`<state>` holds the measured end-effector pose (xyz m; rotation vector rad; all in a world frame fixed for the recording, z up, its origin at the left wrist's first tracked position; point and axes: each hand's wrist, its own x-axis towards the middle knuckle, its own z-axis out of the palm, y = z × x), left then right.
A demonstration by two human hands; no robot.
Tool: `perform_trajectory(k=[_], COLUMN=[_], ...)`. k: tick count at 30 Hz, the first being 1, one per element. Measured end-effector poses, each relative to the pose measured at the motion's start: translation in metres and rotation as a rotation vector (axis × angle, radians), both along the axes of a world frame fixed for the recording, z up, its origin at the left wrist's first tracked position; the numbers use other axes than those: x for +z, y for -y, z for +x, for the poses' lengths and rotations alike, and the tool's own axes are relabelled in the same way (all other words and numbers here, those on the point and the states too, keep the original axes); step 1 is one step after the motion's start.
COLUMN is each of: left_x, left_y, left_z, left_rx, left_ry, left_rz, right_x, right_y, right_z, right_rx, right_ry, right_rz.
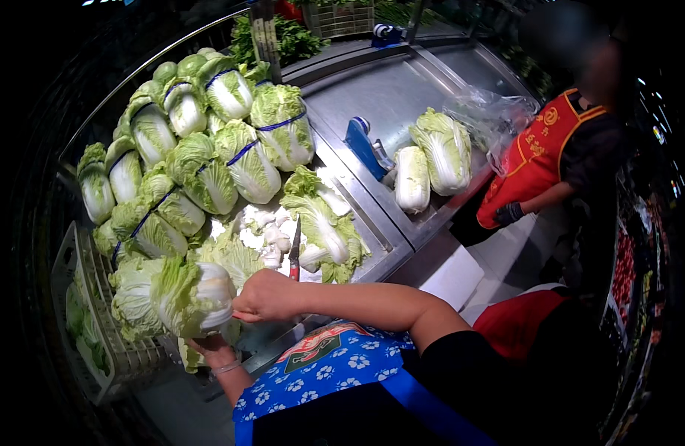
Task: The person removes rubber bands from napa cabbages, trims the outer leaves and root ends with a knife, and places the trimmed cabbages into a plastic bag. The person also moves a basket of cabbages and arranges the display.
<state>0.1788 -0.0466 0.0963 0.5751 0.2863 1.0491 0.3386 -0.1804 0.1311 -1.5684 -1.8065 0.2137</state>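
Note:
My left hand supports a napa cabbage from below, its white base turned to the right. My right hand is closed on a red handle at that base; the rest of the tool is hidden. A folding knife with a red handle lies on the metal counter just beyond my right hand. Cut cabbage stubs and loose leaves lie around it. Behind them are piled several napa cabbages, many bound with blue-purple bands.
A plastic crate with leaves stands at the left. To the right, two napa cabbages lie beside a blue tape dispenser on the steel counter. A person in a red apron stands beyond, by a clear plastic bag.

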Motion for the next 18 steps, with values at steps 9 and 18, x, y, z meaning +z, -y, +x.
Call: perform_trajectory(k=[9,18], left_x=[0.032,0.057], left_y=[0.033,0.032], left_z=[0.009,0.015], left_rx=[-0.018,-0.025], left_ry=[0.067,0.157], left_rz=[0.187,0.262], right_x=[-0.003,0.034], right_y=[0.004,-0.021], right_z=[0.005,-0.013], right_rx=[-0.230,-0.430], right_ry=[-0.090,-0.102], right_rz=[-0.173,0.466])
